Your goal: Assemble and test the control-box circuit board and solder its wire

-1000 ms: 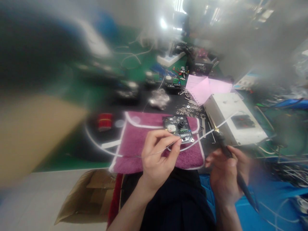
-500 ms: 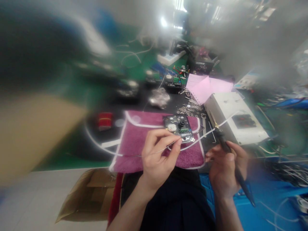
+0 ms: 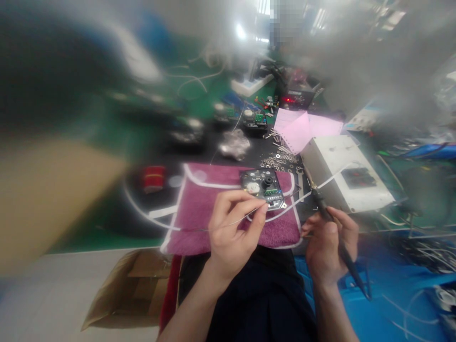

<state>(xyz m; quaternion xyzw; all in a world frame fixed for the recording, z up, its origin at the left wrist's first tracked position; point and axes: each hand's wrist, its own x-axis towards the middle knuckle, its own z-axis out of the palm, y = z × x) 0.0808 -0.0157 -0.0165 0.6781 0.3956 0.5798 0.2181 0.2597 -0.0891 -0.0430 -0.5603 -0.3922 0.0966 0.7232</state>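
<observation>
My left hand (image 3: 235, 232) pinches a thin solder wire (image 3: 233, 223) at the near edge of a black circuit board (image 3: 262, 183), which carries a round black part and green pins. Under the board lies a purple cloth (image 3: 199, 204) with white edging. Off to the right, my right hand (image 3: 329, 247) grips a soldering iron (image 3: 326, 209) by its dark handle. The iron's tip points up and away, beside a white box and apart from the board. A white cable (image 3: 295, 205) runs across the cloth past the board.
A white metal box (image 3: 338, 156) stands at the right, near pink papers (image 3: 301, 128). Small washers (image 3: 280, 161), metal pins and a wrench (image 3: 300, 185) lie behind the cloth. Similar boards (image 3: 254, 118) sit farther back, and a red spool (image 3: 154, 179) lies left. A cardboard box (image 3: 142, 285) is below.
My right hand has moved slightly left with the soldering iron. My left hand and the solder wire stay almost in place at the board. A red light now shows on the dark device behind.
</observation>
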